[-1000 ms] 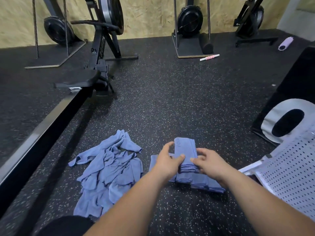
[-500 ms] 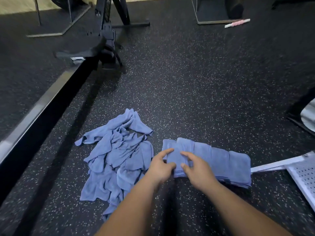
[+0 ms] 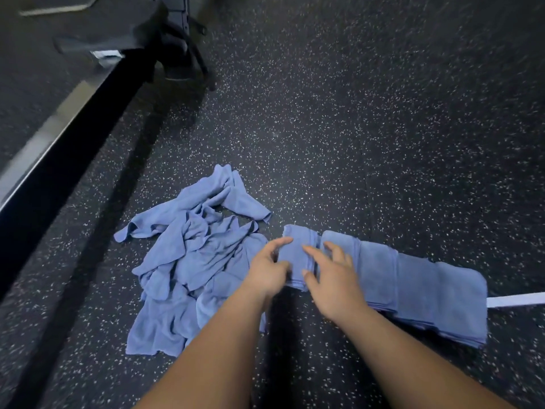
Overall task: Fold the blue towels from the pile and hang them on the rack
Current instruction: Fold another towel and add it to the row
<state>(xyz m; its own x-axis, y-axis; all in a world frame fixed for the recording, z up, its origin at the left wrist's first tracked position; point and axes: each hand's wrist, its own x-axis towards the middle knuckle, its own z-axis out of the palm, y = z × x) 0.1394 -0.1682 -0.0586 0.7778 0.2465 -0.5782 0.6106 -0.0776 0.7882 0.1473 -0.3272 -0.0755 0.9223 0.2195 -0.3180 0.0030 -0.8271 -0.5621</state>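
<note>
1. On the floor at far L: the rower rail (image 3: 59,137), no part in this job.
2. Pile of loose blue towels (image 3: 188,261): crumpled, just L of the hands, and looks the same as 1 s ago, so several are left to fold.
3. L hand (image 3: 267,271): sits at the L edge of the newest folded towel (image 3: 298,252). Fingers are loosely spread w/ the forefinger out, and it grips nothing. 1 s ago it clasped that towel.
4. Newest folded towel: now lies flat at the L end of the row, touching its neighbour. 1 s ago both hands held it above the row.
5. R hand (image 3: 333,278): fingers splayed over the seam betw. that towel and the next, palm down, holding nothing.
6. Row of folded towels (image 3: 413,287): one longer now and runs R toward a white strip (image 3: 516,299). This fold looks done. Prob. next is another towel from the pile. Hanging isn't started, and no rack is in view.
</note>
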